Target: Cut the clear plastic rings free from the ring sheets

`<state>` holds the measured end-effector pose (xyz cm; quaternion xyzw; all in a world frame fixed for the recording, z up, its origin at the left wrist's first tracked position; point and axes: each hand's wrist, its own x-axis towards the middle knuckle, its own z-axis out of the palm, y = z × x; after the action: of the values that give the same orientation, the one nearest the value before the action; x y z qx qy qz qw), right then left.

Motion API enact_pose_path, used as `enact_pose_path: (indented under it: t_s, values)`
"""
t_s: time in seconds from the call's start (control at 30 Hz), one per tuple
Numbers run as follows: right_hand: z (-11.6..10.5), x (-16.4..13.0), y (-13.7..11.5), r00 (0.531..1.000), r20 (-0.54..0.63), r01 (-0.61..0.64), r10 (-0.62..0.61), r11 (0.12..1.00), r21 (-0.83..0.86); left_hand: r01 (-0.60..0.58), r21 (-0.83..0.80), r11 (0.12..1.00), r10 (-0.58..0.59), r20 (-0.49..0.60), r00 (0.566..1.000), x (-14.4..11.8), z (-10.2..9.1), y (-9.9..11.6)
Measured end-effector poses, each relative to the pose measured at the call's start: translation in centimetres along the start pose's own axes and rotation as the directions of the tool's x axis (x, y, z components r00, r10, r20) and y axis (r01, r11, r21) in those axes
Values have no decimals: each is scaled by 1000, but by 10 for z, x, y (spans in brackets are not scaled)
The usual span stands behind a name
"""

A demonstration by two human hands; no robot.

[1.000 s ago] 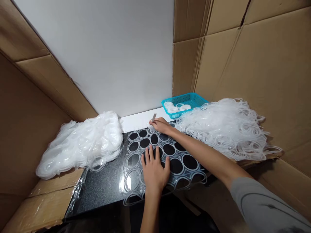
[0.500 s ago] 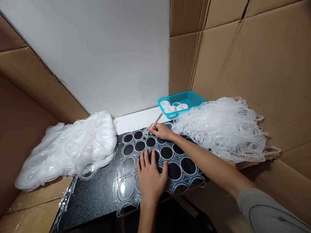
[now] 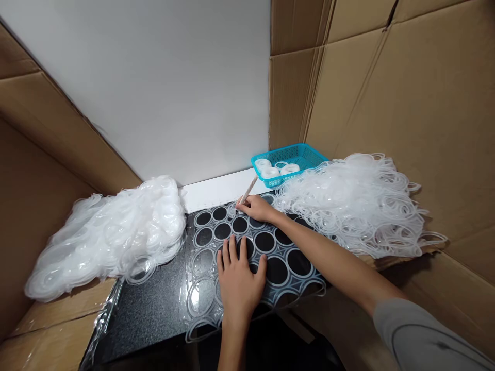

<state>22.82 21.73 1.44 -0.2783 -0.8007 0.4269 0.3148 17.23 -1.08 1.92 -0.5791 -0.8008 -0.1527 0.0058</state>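
Observation:
A clear plastic sheet of joined rings [image 3: 277,269] lies flat on the black speckled tabletop [image 3: 154,309]. Dark round openings show within many of its rings. My left hand [image 3: 240,283] rests palm down on the sheet's middle, fingers spread. Towards the sheet's far edge, my right hand [image 3: 258,208] is closed round a pale, pen-like stick [image 3: 248,189]. The stick leans, its upper end pointing up and to the right. Its lower tip is hidden at my fingers, by a ring in the back row.
A heap of clear ringed sheets [image 3: 127,226] sits on the left, another pile of ringed sheets [image 3: 356,201] on the right. Behind stands a turquoise basket [image 3: 305,152] holding several stacks of white rings [image 3: 270,173]. Cardboard walls [image 3: 417,103] and a white panel [image 3: 174,93] surround the table.
The view has shifted very slightly. Both hands stay in nearly the same places, and the stick's upper end tips a little to the left.

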Motion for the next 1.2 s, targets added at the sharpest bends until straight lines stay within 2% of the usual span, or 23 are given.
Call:
enact_pose_path:
  t_s: [0.7, 0.83, 0.93, 1.0, 1.1, 1.2]
  values:
    - [-1, -4, -1, 1000, 0, 27, -27, 1000, -11, 6, -6, 1000, -6, -16, 1000, -1, 1, 0]
    - [0, -6, 1, 986, 47, 163, -160, 985, -64, -14, 13, 1000, 14, 15, 1000, -1, 0, 0]
    - [1, -4, 3, 925, 165, 365, -342, 920, -143, -23, 30, 999, 22, 44, 999, 0, -2, 2]
    - [-2, 4, 2, 896, 206, 436, -393, 866, -246, -25, 38, 999, 23, 52, 998, 0, -3, 3]
    - [-12, 25, -1, 931, 164, 365, -327, 827, -428, -28, 42, 999, 26, 56, 998, -1, -4, 2]
    - [-27, 47, -9, 966, 60, 245, -252, 812, -530, -25, 39, 999, 23, 42, 999, -1, -4, 2]
